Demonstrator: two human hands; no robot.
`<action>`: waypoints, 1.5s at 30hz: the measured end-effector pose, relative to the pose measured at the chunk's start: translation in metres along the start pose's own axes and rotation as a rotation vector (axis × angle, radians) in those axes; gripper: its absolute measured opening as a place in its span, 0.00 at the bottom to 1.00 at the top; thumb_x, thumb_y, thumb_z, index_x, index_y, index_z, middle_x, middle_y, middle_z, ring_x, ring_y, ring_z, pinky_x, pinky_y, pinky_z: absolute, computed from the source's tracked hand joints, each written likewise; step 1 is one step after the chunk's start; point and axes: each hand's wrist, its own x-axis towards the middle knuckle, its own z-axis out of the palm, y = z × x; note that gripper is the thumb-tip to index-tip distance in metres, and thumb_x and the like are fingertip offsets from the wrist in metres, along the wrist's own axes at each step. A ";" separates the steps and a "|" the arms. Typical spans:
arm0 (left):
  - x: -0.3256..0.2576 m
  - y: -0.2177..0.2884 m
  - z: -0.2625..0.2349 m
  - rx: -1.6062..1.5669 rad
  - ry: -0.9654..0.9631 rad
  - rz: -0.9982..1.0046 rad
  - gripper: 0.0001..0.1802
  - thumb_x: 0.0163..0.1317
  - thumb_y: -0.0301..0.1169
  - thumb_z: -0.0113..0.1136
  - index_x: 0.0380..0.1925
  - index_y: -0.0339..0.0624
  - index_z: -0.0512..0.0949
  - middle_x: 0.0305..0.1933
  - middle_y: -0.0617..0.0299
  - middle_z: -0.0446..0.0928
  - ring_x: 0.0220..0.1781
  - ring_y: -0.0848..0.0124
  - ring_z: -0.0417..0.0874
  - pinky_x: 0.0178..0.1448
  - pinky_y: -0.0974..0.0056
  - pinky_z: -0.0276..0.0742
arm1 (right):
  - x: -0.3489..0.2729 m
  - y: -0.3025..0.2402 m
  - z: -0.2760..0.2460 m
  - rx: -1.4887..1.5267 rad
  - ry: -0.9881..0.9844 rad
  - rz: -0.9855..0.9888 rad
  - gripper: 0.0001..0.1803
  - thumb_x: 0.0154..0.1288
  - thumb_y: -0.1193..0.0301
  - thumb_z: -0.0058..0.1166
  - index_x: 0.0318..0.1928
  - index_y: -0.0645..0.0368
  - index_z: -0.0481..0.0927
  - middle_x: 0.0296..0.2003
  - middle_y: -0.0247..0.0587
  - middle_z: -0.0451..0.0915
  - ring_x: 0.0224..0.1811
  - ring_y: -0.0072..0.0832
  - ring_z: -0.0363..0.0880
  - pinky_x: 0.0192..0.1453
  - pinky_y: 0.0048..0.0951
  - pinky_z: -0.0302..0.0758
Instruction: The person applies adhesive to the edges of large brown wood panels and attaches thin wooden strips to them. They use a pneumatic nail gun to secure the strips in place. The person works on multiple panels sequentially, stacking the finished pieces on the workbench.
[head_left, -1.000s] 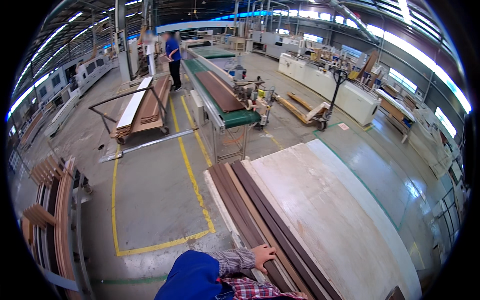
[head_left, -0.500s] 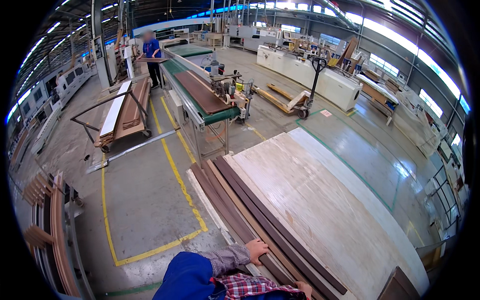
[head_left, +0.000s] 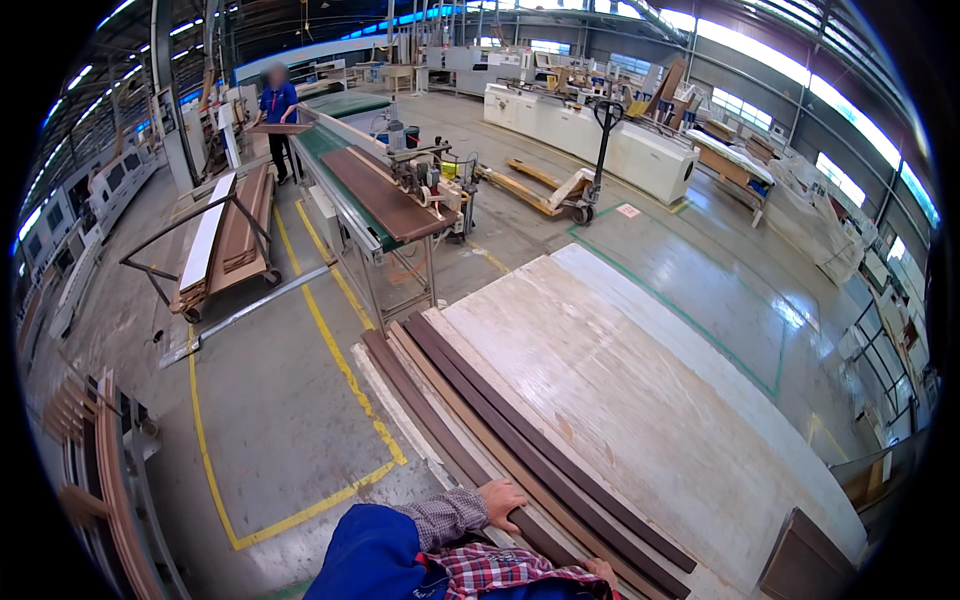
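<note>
My left hand (head_left: 501, 505) is curled over the leftmost brown wooden strip (head_left: 440, 431), its fingers bent around the strip's edge. Lower down, my right hand (head_left: 601, 574) is closed at the near end of the same strip, partly hidden by my sleeve and clothing. Beside this strip runs a lighter brown strip (head_left: 480, 430), then dark brown strips (head_left: 560, 465) lying side by side. All of them rest lengthwise on the left side of a large pale board (head_left: 640, 390).
A green belt conveyor (head_left: 330, 150) carrying a brown panel (head_left: 385, 195) stands ahead; a co-worker in blue (head_left: 279, 105) is at its far end. Left are a cart (head_left: 262, 235) of long boards and a rack (head_left: 100, 470). A pallet jack (head_left: 585, 190) stands beyond.
The view has shifted, so the surroundings sit further left. A wider gap shows between the leftmost strip and the lighter one. Both hands stay on the strip.
</note>
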 end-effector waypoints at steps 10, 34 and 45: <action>-0.007 0.005 -0.003 0.023 0.090 0.022 0.31 0.42 0.56 0.63 0.36 0.40 0.73 0.32 0.55 0.74 0.37 0.58 0.75 0.45 0.59 0.68 | -0.011 -0.059 -0.029 0.011 0.073 0.094 0.21 0.54 0.53 0.53 0.48 0.42 0.77 0.40 0.36 0.75 0.46 0.36 0.73 0.47 0.35 0.72; -0.003 0.019 -0.023 0.007 0.070 -0.070 0.38 0.47 0.58 0.61 0.49 0.39 0.71 0.36 0.54 0.76 0.39 0.59 0.75 0.49 0.61 0.68 | -0.012 -0.063 -0.030 0.003 0.116 0.108 0.18 0.53 0.55 0.52 0.46 0.40 0.77 0.39 0.33 0.74 0.46 0.33 0.73 0.45 0.34 0.72; -0.002 0.016 -0.015 0.019 0.228 -0.106 0.29 0.55 0.50 0.58 0.47 0.38 0.73 0.31 0.55 0.76 0.36 0.61 0.75 0.47 0.61 0.69 | -0.011 -0.051 -0.021 0.014 0.138 0.061 0.19 0.52 0.54 0.52 0.46 0.41 0.76 0.39 0.35 0.74 0.46 0.35 0.73 0.44 0.36 0.72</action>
